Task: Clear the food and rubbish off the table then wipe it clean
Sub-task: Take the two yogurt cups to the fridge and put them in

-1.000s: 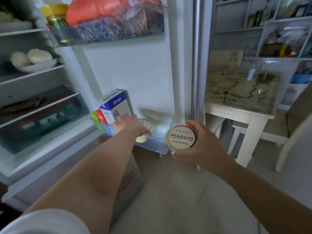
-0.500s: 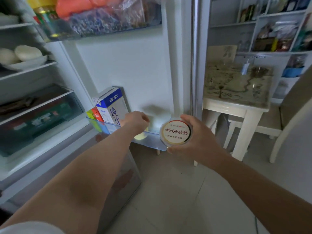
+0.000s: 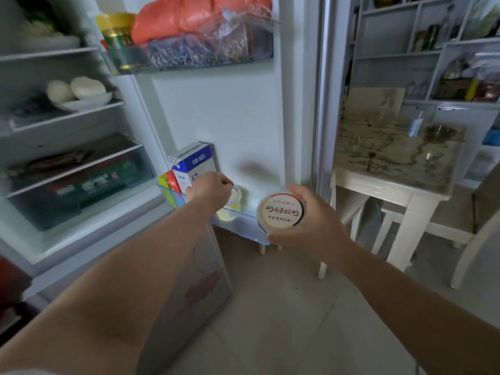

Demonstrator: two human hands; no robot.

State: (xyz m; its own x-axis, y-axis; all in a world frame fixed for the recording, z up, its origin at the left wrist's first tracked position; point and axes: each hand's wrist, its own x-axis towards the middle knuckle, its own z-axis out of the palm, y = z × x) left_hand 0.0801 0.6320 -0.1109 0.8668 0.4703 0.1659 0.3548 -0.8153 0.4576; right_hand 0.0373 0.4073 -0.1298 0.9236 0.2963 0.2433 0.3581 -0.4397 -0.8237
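Right hand (image 3: 315, 223) holds round yogurt cup (image 3: 280, 212), lid facing camera, fingers (image 3: 278, 240) curled round its rim, just in front of lower door bin (image 3: 244, 228). Left hand (image 3: 209, 192) is over that bin, fingers curled at top of second pale cup (image 3: 233, 205) standing inside; gripping or only touching, cannot tell. Blue-white milk carton (image 3: 193, 165) upright in same bin, just left of that hand. Upper door bin (image 3: 189, 63) holds orange bag (image 3: 184, 20) and yellow-lidded jar (image 3: 117, 33). Buns (image 3: 88, 86) on plate (image 3: 89, 102) on fridge shelf. Desk (image 3: 392, 182) far right, well apart from both cups
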